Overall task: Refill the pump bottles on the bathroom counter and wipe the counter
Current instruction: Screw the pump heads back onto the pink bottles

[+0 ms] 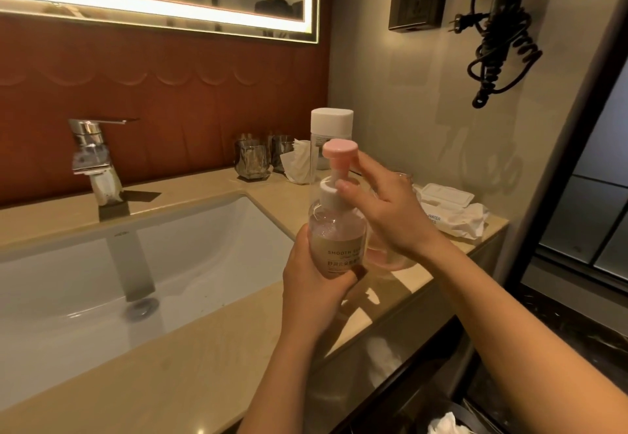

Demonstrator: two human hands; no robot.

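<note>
My left hand [314, 284] grips the lower body of a clear pump bottle [336, 233] with pinkish liquid, a white collar and a pink pump head [339, 150], held above the beige counter [217, 359]. My right hand [384, 206] has its fingers around the white collar and pump stem at the bottle's neck. A taller clear bottle with a white cap [331, 127] stands on the counter behind it. Under my right hand a clear glass bowl [384, 257] sits on the counter, mostly hidden.
A white sink basin [136, 263] with a chrome faucet [93, 161] lies to the left. Two dark glasses [251, 160] and a crumpled tissue [295, 165] stand at the back. A pack of wet wipes [452, 209] lies at the right end. A hair dryer [503, 25] hangs on the wall.
</note>
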